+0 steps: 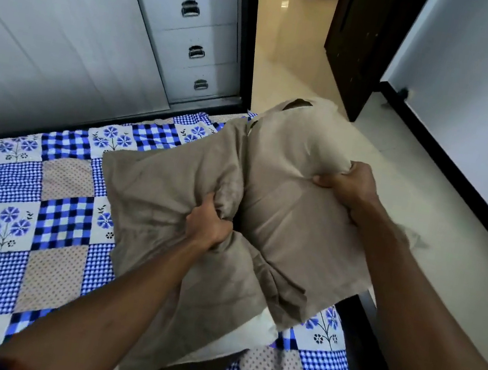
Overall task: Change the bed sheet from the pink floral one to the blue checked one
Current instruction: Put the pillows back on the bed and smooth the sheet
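The blue checked sheet point(15, 182) is lying spread over the bed point(361, 345), the left hand point(208, 225) is bunching the near pillow point(156, 190) in curled fingers, and the right hand point(347, 184) is clutching the far pillow point(291, 198) overhanging the bedside, with open floor point(457, 296) running to the doorway point(290, 33).

Two bare forearms point(408, 304), reddish sleeve edge point(7, 363)

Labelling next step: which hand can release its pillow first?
Left, likely. The left hand grips the left pillow, lying on the blue checked sheet; the right hand holds the right pillow partly past the bed edge.
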A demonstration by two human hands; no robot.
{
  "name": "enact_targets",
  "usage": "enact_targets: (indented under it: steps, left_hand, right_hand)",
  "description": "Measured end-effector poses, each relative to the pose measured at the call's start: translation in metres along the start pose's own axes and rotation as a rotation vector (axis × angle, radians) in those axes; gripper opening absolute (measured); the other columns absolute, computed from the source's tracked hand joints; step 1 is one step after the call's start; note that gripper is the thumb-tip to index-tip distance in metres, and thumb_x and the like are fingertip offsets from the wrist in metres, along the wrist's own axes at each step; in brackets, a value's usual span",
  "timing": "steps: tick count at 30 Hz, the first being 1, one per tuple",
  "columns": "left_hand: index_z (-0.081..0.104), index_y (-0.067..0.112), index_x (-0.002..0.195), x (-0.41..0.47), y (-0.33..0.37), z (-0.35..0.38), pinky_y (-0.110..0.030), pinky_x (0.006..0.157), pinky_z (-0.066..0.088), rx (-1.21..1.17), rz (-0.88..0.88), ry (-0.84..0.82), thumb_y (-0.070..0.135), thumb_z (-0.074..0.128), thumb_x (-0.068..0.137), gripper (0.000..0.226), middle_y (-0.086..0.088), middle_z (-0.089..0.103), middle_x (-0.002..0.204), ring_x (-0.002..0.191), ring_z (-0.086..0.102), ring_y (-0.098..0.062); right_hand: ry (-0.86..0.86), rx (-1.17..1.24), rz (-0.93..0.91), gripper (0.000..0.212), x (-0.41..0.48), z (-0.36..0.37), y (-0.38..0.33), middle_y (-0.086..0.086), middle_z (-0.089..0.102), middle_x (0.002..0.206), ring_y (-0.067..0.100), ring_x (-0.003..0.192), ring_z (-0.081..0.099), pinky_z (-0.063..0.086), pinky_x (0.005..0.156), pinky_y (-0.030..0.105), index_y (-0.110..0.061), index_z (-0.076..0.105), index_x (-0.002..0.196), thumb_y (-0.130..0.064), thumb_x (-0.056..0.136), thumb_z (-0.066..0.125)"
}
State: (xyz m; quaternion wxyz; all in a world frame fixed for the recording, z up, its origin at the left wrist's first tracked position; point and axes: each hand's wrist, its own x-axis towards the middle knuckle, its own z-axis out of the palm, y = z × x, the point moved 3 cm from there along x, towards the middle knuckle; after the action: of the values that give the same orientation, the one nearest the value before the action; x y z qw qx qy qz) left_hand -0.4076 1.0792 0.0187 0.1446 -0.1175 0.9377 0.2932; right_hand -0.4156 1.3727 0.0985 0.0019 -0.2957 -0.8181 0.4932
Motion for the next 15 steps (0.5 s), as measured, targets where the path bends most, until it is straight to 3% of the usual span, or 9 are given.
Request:
enact_targets:
  steps: [4, 7, 11, 15]
  left_hand:
    - [0.047, 0.026, 0.14, -0.002, -0.011, -0.022, -0.036, 0.09, 0.047, -0.114, -0.015, -0.004, 0.027, 0.068, 0.074, 0.069, -0.014, 0.066, 0.122, 0.111, 0.061, -0.037]
    - [0.053, 0.027, 0.13, -0.003, -0.023, -0.038, -0.038, 0.088, 0.052, -0.207, -0.023, 0.013, 0.033, 0.058, 0.06, 0.071, -0.011, 0.068, 0.114, 0.105, 0.063, -0.035]
    - [0.059, 0.024, 0.121, -0.004, -0.043, -0.063, -0.032, 0.082, 0.049, -0.282, -0.03, 0.054, 0.023, 0.064, 0.068, 0.053, -0.008, 0.07, 0.105, 0.1, 0.063, -0.032]
    - [0.06, 0.018, 0.118, -0.002, -0.068, -0.111, -0.032, 0.082, 0.048, -0.326, -0.031, 0.093, 0.029, 0.059, 0.063, 0.056, -0.009, 0.068, 0.105, 0.098, 0.063, -0.031]
  right_hand:
    - [-0.01, -0.077, -0.087, 0.044, -0.023, 0.021, -0.043, 0.004, 0.072, 0.08, 0.026, 0.077, 0.07, 0.06, 0.073, 0.045, -0.017, 0.069, 0.083, -0.042, 0.05, 0.085]
    - [0.018, -0.138, -0.105, 0.047, -0.043, 0.035, -0.066, 0.005, 0.071, 0.087, 0.029, 0.084, 0.068, 0.058, 0.074, 0.04, -0.019, 0.068, 0.09, -0.044, 0.053, 0.081]
    - [0.033, -0.241, -0.163, 0.035, -0.082, 0.062, -0.079, 0.008, 0.071, 0.094, 0.035, 0.091, 0.066, 0.057, 0.08, 0.043, -0.021, 0.066, 0.095, -0.039, 0.064, 0.07]
    - [0.053, -0.21, -0.232, 0.032, -0.12, 0.089, -0.104, 0.011, 0.071, 0.096, 0.038, 0.092, 0.065, 0.056, 0.081, 0.042, -0.018, 0.066, 0.092, -0.039, 0.068, 0.063]
